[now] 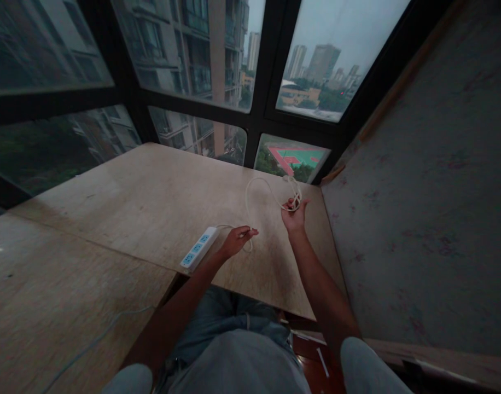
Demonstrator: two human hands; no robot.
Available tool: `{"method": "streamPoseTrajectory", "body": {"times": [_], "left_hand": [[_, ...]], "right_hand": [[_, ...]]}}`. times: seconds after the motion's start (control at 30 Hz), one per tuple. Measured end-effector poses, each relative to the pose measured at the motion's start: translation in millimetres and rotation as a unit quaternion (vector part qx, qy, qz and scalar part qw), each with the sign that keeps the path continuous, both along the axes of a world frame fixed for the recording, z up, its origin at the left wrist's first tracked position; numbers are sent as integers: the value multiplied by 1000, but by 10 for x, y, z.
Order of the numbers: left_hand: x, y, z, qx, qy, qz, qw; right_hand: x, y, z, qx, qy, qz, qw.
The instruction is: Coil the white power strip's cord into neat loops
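Note:
A white power strip (198, 248) with blue sockets lies on the plywood table (152, 191), near its front edge. Its white cord (254, 189) runs from the strip, through my left hand, and loops across the table to my right hand. My left hand (238, 239) pinches the cord just right of the strip. My right hand (295, 212) is raised palm up, farther back, with fingers closed around a small bundle of coiled cord.
A second plywood surface (49, 306) lies lower at the left, with a thin cable (90, 345) across it. A grey wall (431, 191) stands close on the right. Dark-framed windows (258, 109) run behind the table. My knees are below.

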State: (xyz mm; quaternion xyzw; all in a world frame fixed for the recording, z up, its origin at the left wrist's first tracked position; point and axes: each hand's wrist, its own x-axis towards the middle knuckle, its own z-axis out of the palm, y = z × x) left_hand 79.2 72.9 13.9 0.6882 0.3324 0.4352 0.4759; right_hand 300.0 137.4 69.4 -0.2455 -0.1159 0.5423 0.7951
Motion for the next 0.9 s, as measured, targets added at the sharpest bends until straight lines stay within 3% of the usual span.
{"method": "streamPoseTrajectory", "body": {"times": [0.2,0.43,0.67,0.8,0.9], "left_hand": [[111,75,-29,73,31,58,995],[192,150,-130,18,28,116,993],[312,181,-94,13,87,191,978],[403,203,-120,-65,49,260,962],[447,226,-165,-154,-43,179,971]], "right_hand": [[-308,-221,-475,-55,-42,27,997],[-564,-646,-843,-73,-89,49,992],[-456,-889,-866,-65,-115,79,988],[-326,-954,-817,-44,-90,94,991],[-269,-1001,-787,-49,-105,101,988]]}}
